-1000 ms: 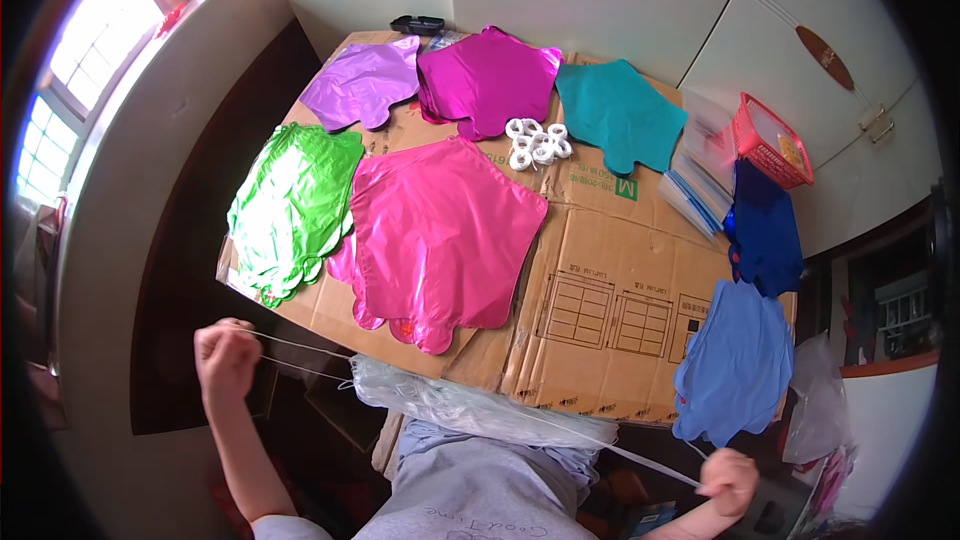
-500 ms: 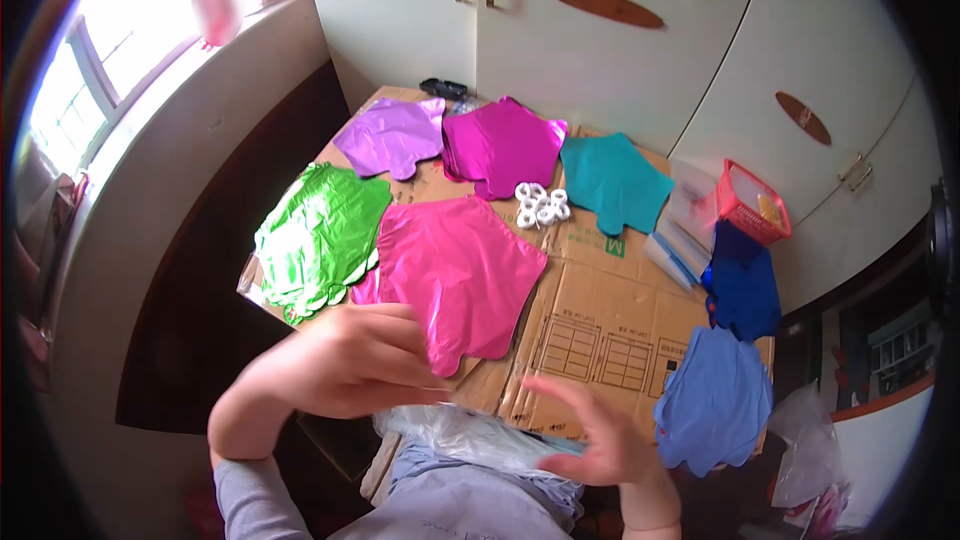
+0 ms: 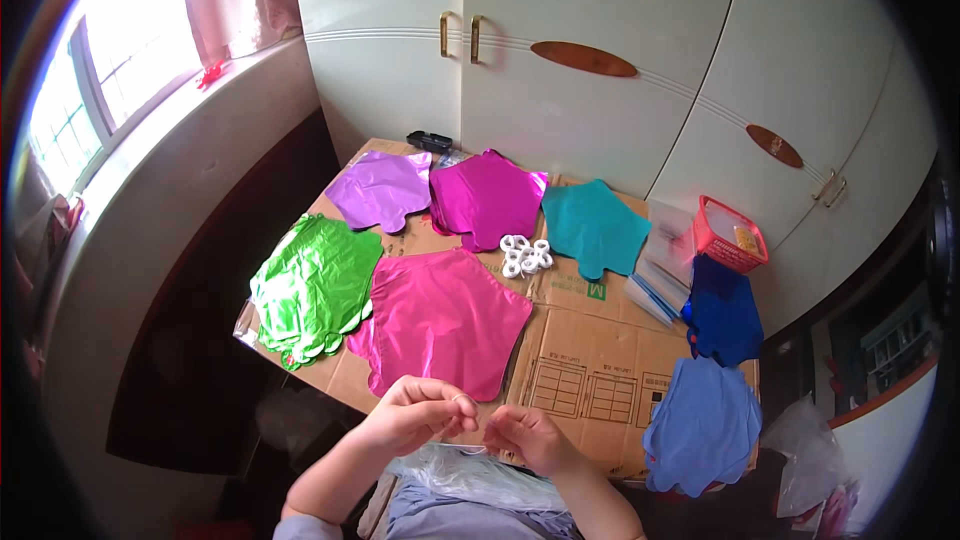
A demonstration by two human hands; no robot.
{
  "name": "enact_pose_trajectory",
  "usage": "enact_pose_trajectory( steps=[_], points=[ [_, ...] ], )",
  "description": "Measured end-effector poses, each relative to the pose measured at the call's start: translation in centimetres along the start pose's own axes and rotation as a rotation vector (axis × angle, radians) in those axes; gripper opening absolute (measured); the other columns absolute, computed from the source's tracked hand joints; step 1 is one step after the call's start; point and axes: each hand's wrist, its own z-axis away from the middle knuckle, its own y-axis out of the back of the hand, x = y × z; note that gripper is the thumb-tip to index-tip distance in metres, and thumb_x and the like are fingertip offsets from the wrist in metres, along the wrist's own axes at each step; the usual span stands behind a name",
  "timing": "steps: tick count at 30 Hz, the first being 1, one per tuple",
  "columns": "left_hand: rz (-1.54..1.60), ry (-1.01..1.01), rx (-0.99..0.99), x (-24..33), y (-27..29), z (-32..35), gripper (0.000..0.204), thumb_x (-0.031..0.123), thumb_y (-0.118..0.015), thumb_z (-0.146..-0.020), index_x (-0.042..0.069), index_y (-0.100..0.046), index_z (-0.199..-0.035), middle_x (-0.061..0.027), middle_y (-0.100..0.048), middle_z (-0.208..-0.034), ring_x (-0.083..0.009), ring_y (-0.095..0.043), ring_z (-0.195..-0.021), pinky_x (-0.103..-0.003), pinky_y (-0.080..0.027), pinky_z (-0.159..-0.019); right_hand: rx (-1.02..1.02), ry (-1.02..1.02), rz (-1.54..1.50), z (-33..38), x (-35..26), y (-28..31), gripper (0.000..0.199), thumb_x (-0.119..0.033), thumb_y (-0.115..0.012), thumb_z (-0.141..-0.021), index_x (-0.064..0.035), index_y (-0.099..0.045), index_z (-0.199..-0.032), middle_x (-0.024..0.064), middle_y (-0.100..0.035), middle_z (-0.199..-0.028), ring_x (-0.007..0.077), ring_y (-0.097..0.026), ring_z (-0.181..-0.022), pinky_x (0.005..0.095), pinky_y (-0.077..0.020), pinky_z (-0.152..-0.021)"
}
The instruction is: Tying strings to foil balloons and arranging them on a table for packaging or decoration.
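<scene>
My left hand (image 3: pixel 420 416) and my right hand (image 3: pixel 527 438) are close together in front of my body, fingers pinched. A thin white string (image 3: pixel 462 448) runs between them, with a bit showing at the left fingertips; its ends are hard to follow. Just beyond the hands, a flat pink foil balloon (image 3: pixel 450 315) lies on the cardboard. Behind it sits a cluster of small white ribbon rolls (image 3: pixel 525 257). Flat green foil balloons (image 3: pixel 315 285) are piled on the left.
Along the back of the cardboard-covered table (image 3: pixel 580 335) lie purple (image 3: pixel 382 190), magenta (image 3: pixel 490 198) and teal (image 3: pixel 597 228) balloons. At the right are dark blue (image 3: pixel 724 310) and light blue (image 3: pixel 704 427) piles, clear sleeves (image 3: pixel 657 290) and a red basket (image 3: pixel 727 240). White cabinets (image 3: pixel 580 130) stand behind.
My hands have come together from apart, the left lowering and moving right, the right moving left, and both now pinch. The view has tilted up, so the table sits lower.
</scene>
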Motion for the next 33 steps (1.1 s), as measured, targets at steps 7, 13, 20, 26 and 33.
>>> enact_pose_trajectory(
  steps=[7,13,20,26,33],
  points=[
    [-0.429,-0.397,0.315,-3.9,0.7,-0.4,0.024,0.002,-0.052,-0.084,0.0,-0.064,-0.105,-0.0121,-0.066,-0.092,-0.013,-0.057,-0.081,-0.026,-0.045,-0.066,0.221,0.127,0.333,0.7,3.7,-0.3,0.022,-0.022,-0.053,-0.092,-0.0021,-0.061,-0.089,-0.0002,-0.053,-0.067,0.0068,-0.047,-0.061,0.0212,-0.0385,-0.057],
    [-1.635,-0.57,-0.005,-1.9,1.3,2.1,0.022,0.003,-0.063,-0.068,0.007,-0.068,-0.089,-0.0054,-0.064,-0.079,-0.0213,-0.052,-0.075,-0.033,-0.043,-0.067,0.175,0.382,0.675,1.6,1.6,-2.5,0.01,-0.008,-0.055,-0.088,-0.001,-0.062,-0.088,0.0046,-0.056,-0.071,0.0088,-0.053,-0.063,0.0223,-0.042,-0.058],
    [-1.004,-0.412,0.142,-0.5,2.8,6.5,0.029,0.006,-0.065,-0.071,0.003,-0.068,-0.099,-0.0065,-0.068,-0.087,-0.0202,-0.051,-0.081,-0.031,-0.041,-0.077,-0.075,0.342,0.7,-1.2,5.9,-3.8,0.009,-0.006,-0.058,-0.085,-0.0014,-0.06,-0.093,0.0123,-0.06,-0.08,0.026,-0.06,-0.074,0.0327,-0.0465,-0.066],
    [-1.184,-0.127,-0.031,1.9,3.2,9.8,0.009,0.008,-0.065,-0.072,0.003,-0.061,-0.065,-0.0054,-0.056,-0.062,-0.0179,-0.051,-0.061,-0.031,-0.038,-0.058,-0.15,0.366,0.753,-3.3,7.8,-4.7,0.009,-0.009,-0.056,-0.086,-0.0013,-0.058,-0.088,0.013,-0.059,-0.081,0.0283,-0.059,-0.075,0.0341,-0.0462,-0.067],
    [-0.288,-0.385,0.368,2.6,2.8,13.4,0.026,0.013,-0.055,-0.084,-0.003,-0.054,-0.064,-0.0116,-0.052,-0.052,-0.0236,-0.056,-0.047,-0.03,-0.041,-0.039,-0.105,0.335,0.897,-5.3,19.0,-0.9,0.012,-0.004,-0.056,-0.082,-0.0023,-0.058,-0.094,0.0141,-0.062,-0.093,0.0314,-0.061,-0.089,0.0374,-0.0489,-0.073]
  ],
)
